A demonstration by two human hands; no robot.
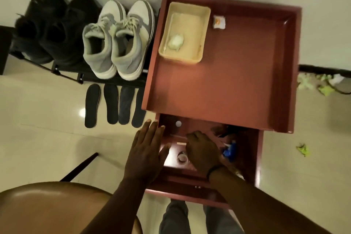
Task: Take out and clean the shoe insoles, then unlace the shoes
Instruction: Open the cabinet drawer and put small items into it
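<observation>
We're both hands at the open drawer (252,150) of the red cabinet (224,85), not at the shoes. The four insoles (115,106) are already out, lying on the floor in a row just off the cabinet's left edge, long axes pointing away from us toward the shoe rack (66,73). They sit ahead and left of the fingers.

Our left hand (146,150) is nearer them: fingers straight and relaxed, flat over the drawer's left wall, holding nothing, tips pointing toward the nearest insole.

Our right hand (203,152) is down inside the drawer, fingers curled under. We can't tell whether it grips anything; the knuckles hide it. A tape roll (182,158) and something blue (228,151) lie just beside it.

The grey sneakers (117,42) sit on the rack, laces still in, next to a dark pair (51,28). The tub (185,32) at the cabinet top's far left corner holds a pale lump, likely the cleaning piece.

Our read: fetching a tool, cleaning next, the left hand reaching forward-left.
</observation>
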